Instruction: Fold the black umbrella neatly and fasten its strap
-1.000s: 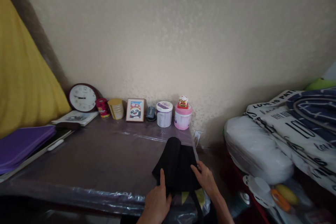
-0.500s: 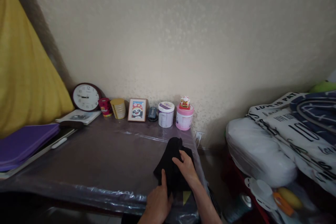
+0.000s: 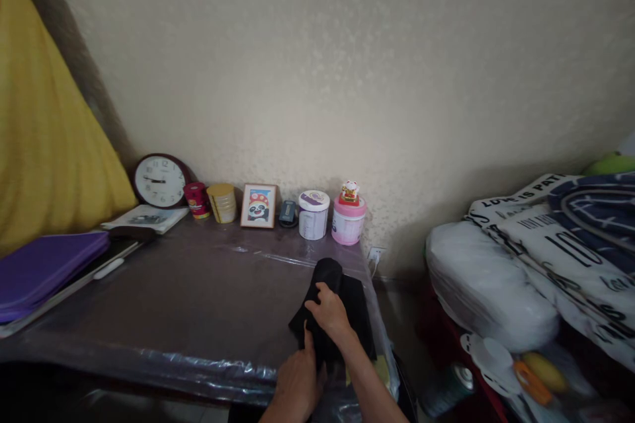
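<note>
Beyond black cloth [image 3: 357,309], pink-lidded tub [image 3: 348,227]

The left hand [image 3: 297,380] points its index finger [image 3: 308,340] straight ahead; just beyond it, the right hand [image 3: 331,312] leans leftward with fingers [image 3: 322,288] bent, its bare forearm [image 3: 368,375] slanting in from the lower right.

A clock [image 3: 161,188], a picture frame [image 3: 258,205], a white tub [image 3: 313,223] and a pink tub [image 3: 348,228] line the wall [image 3: 317,79]; a cat figurine [image 3: 350,193] tops the pink one. A yellow curtain [image 3: 44,132] hangs left.
</note>
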`<state>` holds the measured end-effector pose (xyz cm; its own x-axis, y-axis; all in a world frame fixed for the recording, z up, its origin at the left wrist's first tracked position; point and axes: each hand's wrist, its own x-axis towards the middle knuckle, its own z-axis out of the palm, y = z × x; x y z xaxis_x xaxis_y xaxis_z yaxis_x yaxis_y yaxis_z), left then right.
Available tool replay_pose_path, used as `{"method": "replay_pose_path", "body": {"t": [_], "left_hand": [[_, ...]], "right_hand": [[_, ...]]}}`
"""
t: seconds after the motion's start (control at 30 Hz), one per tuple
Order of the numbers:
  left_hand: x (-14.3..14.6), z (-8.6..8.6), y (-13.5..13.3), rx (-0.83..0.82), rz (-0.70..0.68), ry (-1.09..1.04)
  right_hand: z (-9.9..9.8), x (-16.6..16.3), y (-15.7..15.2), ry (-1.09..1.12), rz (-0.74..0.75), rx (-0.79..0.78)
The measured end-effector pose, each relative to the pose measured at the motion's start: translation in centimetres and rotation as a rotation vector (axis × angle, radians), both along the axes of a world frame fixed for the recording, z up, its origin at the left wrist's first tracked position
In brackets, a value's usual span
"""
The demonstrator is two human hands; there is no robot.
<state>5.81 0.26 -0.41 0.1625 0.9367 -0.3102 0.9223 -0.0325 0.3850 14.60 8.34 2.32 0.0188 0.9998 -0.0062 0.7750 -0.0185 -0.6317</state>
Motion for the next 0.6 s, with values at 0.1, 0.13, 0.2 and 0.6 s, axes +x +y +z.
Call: {"method": "replay_pose_path", "body": {"t": [0.1, 0.13, 0.2, 0.6], "left_hand": [[-0.4, -0.1, -0.3, 0.001, -0.004, -0.056], [-0.6, -0.1, -0.5, 0.011, -0.006, -0.085], [-1.1, 0.0, -1.0, 0.021, -0.008, -0.147], [-1.3, 0.3, -1.8, 0.019, -0.142, -0.134]], "right_hand": [[0.4, -0.1, -0.1, -0.074, -0.005, -0.007], [0.4, -0.1, -0.2, -0.081, -0.004, -0.008], [0.4, 0.0, -0.2, -0.086, 0.004, -0.012], [0.3, -0.5, -0.4, -0.192, 0.038, 0.002]]}}
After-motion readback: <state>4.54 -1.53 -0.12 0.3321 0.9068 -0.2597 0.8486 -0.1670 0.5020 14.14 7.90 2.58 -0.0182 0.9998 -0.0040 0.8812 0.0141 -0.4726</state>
